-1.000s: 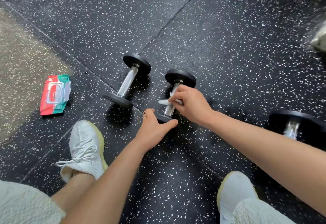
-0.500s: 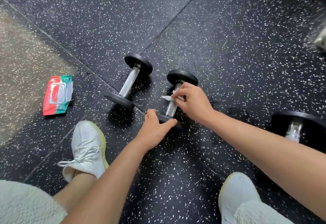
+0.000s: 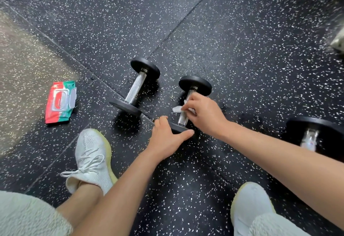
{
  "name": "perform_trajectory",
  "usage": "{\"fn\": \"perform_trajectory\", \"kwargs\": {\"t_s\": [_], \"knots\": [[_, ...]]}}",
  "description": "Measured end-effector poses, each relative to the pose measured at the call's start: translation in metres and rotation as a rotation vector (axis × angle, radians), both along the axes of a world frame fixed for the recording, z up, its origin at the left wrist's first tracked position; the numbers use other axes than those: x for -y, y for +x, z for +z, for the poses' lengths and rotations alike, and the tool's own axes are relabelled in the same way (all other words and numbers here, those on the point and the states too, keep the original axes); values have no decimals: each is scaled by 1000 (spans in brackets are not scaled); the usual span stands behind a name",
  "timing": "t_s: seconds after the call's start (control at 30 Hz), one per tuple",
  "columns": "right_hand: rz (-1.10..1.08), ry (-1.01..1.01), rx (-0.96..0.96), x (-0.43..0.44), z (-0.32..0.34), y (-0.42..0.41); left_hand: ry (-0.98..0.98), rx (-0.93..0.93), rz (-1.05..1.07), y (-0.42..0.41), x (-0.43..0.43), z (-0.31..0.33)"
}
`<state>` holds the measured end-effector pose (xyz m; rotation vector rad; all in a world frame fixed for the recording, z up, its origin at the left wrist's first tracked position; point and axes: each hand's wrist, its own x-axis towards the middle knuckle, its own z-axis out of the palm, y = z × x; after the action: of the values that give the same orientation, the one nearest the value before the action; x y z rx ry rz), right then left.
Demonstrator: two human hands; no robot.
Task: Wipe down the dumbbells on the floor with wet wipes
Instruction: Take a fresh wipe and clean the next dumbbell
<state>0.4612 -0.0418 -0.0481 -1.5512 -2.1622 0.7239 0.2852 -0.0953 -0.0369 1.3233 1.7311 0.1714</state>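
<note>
Now, right hand [image 3: 206, 116]: it reaches in from the right over the middle dumbbell's handle, its fingers [image 3: 189, 103] curled together and pinching a wet wipe against the bar.
Wet wipe [image 3: 177, 108]: small, white and crumpled; it lies on the upper half of the handle, and one corner sticks out to the left of the hand.
Middle dumbbell [image 3: 195, 85]: it lies on the floor with its far black plate clear of the hands; the lower stretch of the chrome handle shows below the wipe.
Left hand [image 3: 167, 139]: it holds the near plate [image 3: 178, 128] of that dumbbell, with the fingers bent over the plate's left rim and the thumb stretched along its near edge.
Left dumbbell [image 3: 135, 90]: it lies untouched just beside the middle one, tilted roughly parallel to it, with the whole bar bare.
Right dumbbell [image 3: 314, 129]: larger and well apart to the right; the right forearm partly hides it.
Wipes pack [image 3: 60, 101]: a red and green pack with a clear flap lid, flat on the floor far to the left, at the edge of a tan patch.
Floor [image 3: 242, 49]: black rubber tiles with white flecks and thin seams between them.
Shoes: a white laced left shoe [image 3: 92, 157] sits below the left dumbbell, and a right shoe [image 3: 249, 204] sits near the bottom right.
Right edge: a pale, blurred object [image 3: 337, 40] that cannot be identified.
</note>
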Motion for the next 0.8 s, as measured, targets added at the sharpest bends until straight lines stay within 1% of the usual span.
{"fn": "perform_trajectory", "kwargs": {"t_s": [0.07,0.13,0.2,0.3,0.37,0.5,0.53,0.6,0.73,0.77,0.8], "knots": [[126,-30,-12,11,2,0,1,-18,-11,0,-1,-2],[181,-34,-3,9,5,3,-4,-20,-10,1,-1,-2],[109,-19,-8,-4,4,5,-18,-1,-3,0,-1,-2],[-84,-5,-23,-17,0,5,-58,63,16,-3,-3,0],[-100,-6,-24,-11,0,2,-99,112,36,-4,-4,0],[139,-54,-12,12,5,-2,-117,134,39,-3,-4,0],[164,-59,-10,9,6,0,-120,135,37,-3,-3,0],[125,-44,-6,-2,7,4,-125,140,38,-3,-3,0],[-123,-10,-29,-13,2,5,-121,154,46,-3,-3,0],[-133,-8,-22,-8,1,3,-118,153,44,-3,-3,0],[-99,-14,-14,-1,0,1,-114,150,43,-2,-3,0]]}}
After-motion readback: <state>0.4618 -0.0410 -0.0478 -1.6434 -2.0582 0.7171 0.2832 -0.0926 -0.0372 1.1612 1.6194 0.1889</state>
